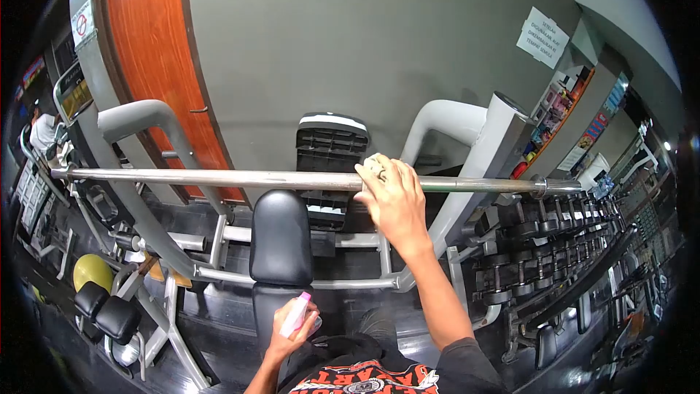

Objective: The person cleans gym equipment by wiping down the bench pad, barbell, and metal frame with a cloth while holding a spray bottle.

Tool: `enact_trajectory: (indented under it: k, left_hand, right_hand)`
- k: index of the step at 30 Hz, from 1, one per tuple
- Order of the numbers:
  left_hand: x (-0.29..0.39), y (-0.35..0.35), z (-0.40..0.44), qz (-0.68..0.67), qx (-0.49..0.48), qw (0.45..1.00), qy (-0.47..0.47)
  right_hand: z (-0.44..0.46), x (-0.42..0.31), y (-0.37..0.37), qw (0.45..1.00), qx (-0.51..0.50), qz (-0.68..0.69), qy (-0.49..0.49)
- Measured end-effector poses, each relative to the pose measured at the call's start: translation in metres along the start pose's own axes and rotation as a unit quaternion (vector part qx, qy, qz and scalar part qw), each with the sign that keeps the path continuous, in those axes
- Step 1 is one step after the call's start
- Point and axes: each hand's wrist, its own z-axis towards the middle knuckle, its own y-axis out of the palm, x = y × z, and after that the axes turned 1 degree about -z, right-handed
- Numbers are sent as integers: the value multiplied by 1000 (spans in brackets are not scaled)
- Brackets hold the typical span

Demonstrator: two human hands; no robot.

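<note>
My right hand (398, 208) is closed over a metal barbell (284, 179), pressing a pale cloth with dark marks (376, 166) against it. Most of the cloth is hidden under my fingers. The bar lies level across the two uprights of a grey bench-press rack (467, 175). Lower down, near my body, my left hand (283, 337) is wrapped round a small whitish bottle with a pink top (297, 315). Under the bar, between both hands and the rack, is a black padded bench (281, 241). No plates are on the bar.
A black plastic step platform (332, 138) leans against the grey wall. To the right stands a rack of dumbbells (539, 241). A black-padded machine (117, 317) and a yellow ball (92, 274) are at left. A person (44, 131) sits far left, beyond the orange door (157, 51).
</note>
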Motion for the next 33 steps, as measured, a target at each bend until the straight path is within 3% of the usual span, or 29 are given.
enact_trajectory:
  k: [2, 6, 9, 12, 16, 19, 22, 26, 29, 33]
  left_hand:
    - [4, 3, 7, 9, -21, 999, 22]
    - [17, 5, 14, -7, -29, 999, 16]
    - [16, 6, 16, -27, -27, 999, 8]
    - [9, 6, 15, 2, -22, 999, 49]
    - [12, 8, 15, 0, -16, 999, 38]
    - [15, 14, 14, -23, -10, 1000, 4]
    - [21, 15, 16, -19, -23, 999, -14]
    - [13, 19, 14, -1, -22, 1000, 14]
    - [6, 23, 12, -35, -12, 999, -16]
    - [17, 22, 16, -8, -14, 1000, 5]
  right_hand:
    - [-3, 15, 2, 998, -27, 46, -15]
    - [-14, 52, -16, 1000, -4, 4, -29]
    - [-35, 85, -42, 997, 16, -30, 73]
    - [-45, 87, -44, 994, 39, -26, 103]
    - [-26, 64, -20, 995, 99, 5, 26]
    - [-9, 8, 0, 996, 50, 74, -5]
    - [10, -38, 32, 983, 87, 120, -108]
    - [14, -40, 28, 992, 56, 70, -93]
    - [0, -12, 2, 998, 7, 62, -31]
    - [-26, 44, -35, 998, -6, -58, 21]
